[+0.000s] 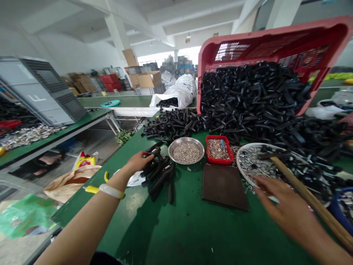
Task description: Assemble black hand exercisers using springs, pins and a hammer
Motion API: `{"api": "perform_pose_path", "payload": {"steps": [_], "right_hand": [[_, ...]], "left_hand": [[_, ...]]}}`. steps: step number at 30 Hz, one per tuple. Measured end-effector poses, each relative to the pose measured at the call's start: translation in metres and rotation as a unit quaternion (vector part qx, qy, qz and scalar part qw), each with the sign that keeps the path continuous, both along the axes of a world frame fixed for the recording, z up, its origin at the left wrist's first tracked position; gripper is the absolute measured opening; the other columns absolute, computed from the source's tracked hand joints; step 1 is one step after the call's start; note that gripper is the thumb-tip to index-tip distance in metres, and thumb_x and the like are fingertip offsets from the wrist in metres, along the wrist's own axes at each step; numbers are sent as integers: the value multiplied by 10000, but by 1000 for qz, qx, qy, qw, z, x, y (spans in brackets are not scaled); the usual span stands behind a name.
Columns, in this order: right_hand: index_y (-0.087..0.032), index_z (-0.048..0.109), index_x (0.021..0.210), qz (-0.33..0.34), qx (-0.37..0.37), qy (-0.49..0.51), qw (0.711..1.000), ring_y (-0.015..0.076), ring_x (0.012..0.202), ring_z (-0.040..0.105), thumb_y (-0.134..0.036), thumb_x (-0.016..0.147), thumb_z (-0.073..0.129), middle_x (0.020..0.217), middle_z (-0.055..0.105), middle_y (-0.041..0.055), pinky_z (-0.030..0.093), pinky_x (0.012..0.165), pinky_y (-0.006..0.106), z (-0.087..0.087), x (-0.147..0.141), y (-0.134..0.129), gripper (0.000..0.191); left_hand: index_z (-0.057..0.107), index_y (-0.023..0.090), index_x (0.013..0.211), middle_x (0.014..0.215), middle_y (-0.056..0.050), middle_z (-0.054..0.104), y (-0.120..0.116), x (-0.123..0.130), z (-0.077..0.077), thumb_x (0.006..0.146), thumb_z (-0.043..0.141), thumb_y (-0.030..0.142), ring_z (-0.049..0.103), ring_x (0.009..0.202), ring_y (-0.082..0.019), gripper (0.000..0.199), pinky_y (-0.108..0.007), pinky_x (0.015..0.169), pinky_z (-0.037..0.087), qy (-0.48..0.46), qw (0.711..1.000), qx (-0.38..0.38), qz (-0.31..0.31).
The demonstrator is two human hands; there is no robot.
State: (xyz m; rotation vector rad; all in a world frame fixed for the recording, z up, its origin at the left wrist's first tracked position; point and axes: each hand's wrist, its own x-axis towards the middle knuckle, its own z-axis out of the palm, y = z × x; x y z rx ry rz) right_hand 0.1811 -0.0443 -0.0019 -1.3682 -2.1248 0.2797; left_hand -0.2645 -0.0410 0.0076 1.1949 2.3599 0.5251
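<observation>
My left hand (140, 161) is at a small pile of black plastic clamps (162, 176) on the green table, its fingers closed around a black clamp (154, 151). My right hand (275, 200) reaches over the near rim of a white round tray (242, 173) of metal parts; its fingers are slightly blurred, and what they hold, if anything, is hidden. A hammer with a wooden handle (298, 184) lies across that tray. Between the hands are a metal bowl of small parts (186, 151), a red box of rivets (219, 149) and a dark square plate (224, 186).
A tipped red crate (275, 36) spills black handles (253, 92) over the back of the table (182, 235). At the right edge stands a blue container (338, 209). Yellow-handled pliers (92, 189) lie at the left edge. A grey crate (41, 88) stands on another table.
</observation>
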Motion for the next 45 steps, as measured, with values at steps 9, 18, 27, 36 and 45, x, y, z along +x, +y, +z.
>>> {"api": "perform_pose_path", "payload": {"steps": [9, 18, 27, 36, 45], "right_hand": [[-122, 553, 1070, 265, -153, -50, 951, 214, 997, 552, -280, 858, 365, 1077, 611, 123, 416, 842, 329, 22, -263, 62, 325], [-130, 550, 983, 221, -214, -92, 947, 196, 695, 625, -239, 693, 565, 864, 656, 93, 471, 597, 271, 2, -339, 92, 310], [-265, 121, 1335, 204, -419, 240, 851, 111, 508, 568, -309, 710, 570, 984, 511, 64, 421, 312, 222, -3, -279, 6, 771], [-176, 463, 916, 16, -591, 337, 733, 115, 651, 521, -466, 716, 565, 867, 492, 41, 485, 530, 274, -26, -241, 2, 366], [-160, 545, 702, -12, -626, 326, 708, 72, 428, 418, -269, 648, 619, 552, 489, -34, 332, 478, 225, -25, -259, 12, 143]], "left_hand": [[623, 121, 644, 640, -70, 625, 21, -59, -3, 535, 565, 689, 523, 557, -160, 580, -236, 463, 357, -37, 995, -85, -30], [550, 127, 730, 503, 28, 511, 21, -48, -37, 552, 689, 497, 440, 428, -82, 433, -210, 416, 334, -357, 933, 2, -48], [521, 166, 873, 700, 29, 577, 3, -36, -2, 556, 633, 234, 522, 555, -101, 342, -176, 434, 362, -257, 953, -55, -153], [563, 137, 800, 710, -23, 635, 23, -30, -6, 523, 650, 202, 562, 577, -140, 297, -220, 496, 429, -224, 944, -138, -198], [582, 127, 663, 494, 10, 533, 1, -28, -21, 533, 539, 104, 488, 461, -116, 138, -218, 453, 389, -200, 940, -172, -218]]}}
